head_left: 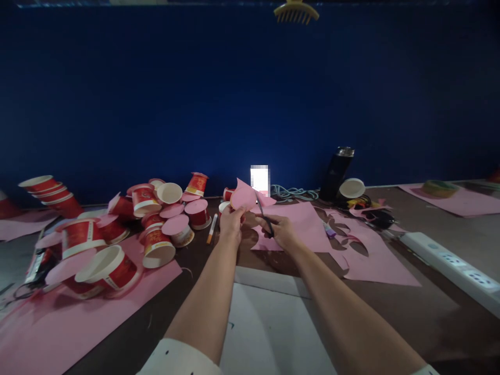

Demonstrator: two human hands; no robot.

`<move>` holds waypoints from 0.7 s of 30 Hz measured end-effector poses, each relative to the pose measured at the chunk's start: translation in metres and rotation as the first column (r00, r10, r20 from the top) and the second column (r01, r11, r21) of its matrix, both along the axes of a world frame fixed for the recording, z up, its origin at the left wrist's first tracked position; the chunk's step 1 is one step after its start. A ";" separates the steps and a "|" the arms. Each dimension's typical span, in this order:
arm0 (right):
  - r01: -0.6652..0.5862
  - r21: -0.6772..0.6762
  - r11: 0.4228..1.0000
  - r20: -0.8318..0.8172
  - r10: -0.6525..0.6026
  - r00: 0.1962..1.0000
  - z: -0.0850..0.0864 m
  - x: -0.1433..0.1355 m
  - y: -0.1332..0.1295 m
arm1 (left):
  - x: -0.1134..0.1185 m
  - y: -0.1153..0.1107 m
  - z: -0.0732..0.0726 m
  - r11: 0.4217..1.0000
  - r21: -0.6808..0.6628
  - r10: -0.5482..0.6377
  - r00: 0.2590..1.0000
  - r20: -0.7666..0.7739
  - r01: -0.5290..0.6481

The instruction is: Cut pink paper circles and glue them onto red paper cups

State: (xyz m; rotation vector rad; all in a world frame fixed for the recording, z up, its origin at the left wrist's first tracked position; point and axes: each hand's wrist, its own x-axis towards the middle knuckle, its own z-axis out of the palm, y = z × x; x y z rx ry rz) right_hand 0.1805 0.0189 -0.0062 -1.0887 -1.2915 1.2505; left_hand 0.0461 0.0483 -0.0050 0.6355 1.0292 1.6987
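Observation:
Between the fingers of my left hand point(231, 223) is a piece of pink paper point(242, 197), partly rounded with a pointed corner sticking up. My right hand point(282, 230) is closed round the dark handles of a pair of scissors point(261, 207). The blades point up and to the left, against the right side of the paper. Whether the blades are apart is too small to tell. Beneath my hands lies a larger pink sheet point(304, 224). A marker with an orange end point(212, 229) rests on the table left of my left hand.
Several red paper cups point(83, 237), many with pink discs, crowd the left side. Pink sheets with cut-out holes point(375, 255) spread to the right. A dark thermos point(338, 174) stands at the back, near a coiled cable point(292, 194). A white power strip point(449, 265) lies far right.

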 end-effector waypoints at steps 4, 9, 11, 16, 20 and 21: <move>0.003 -0.004 1.000 0.010 -0.003 1.000 0.001 -0.001 -0.001 | 0.001 -0.001 0.001 1.000 0.009 0.028 0.999 0.030 -0.028; 0.011 -0.004 1.000 -0.001 -0.011 1.000 0.000 -0.002 -0.002 | 0.006 -0.003 0.004 0.998 0.062 -0.034 0.981 0.191 0.023; 0.002 -0.002 1.000 -0.007 -0.002 1.000 -0.001 -0.003 -0.001 | 0.009 -0.004 0.005 0.997 0.056 -0.070 0.951 0.300 0.056; -0.045 0.042 0.998 -0.016 0.046 0.999 -0.004 -0.005 -0.001 | 0.017 -0.005 0.002 0.994 0.036 -0.110 0.913 0.392 0.104; -0.066 0.053 0.996 -0.027 0.067 0.997 -0.008 -0.006 -0.001 | 0.020 -0.007 0.000 0.994 -0.034 -0.083 0.917 0.390 0.104; -0.068 0.057 0.996 -0.027 0.070 0.997 -0.009 -0.006 -0.001 | 0.020 -0.007 0.000 0.994 -0.051 -0.065 0.916 0.395 0.092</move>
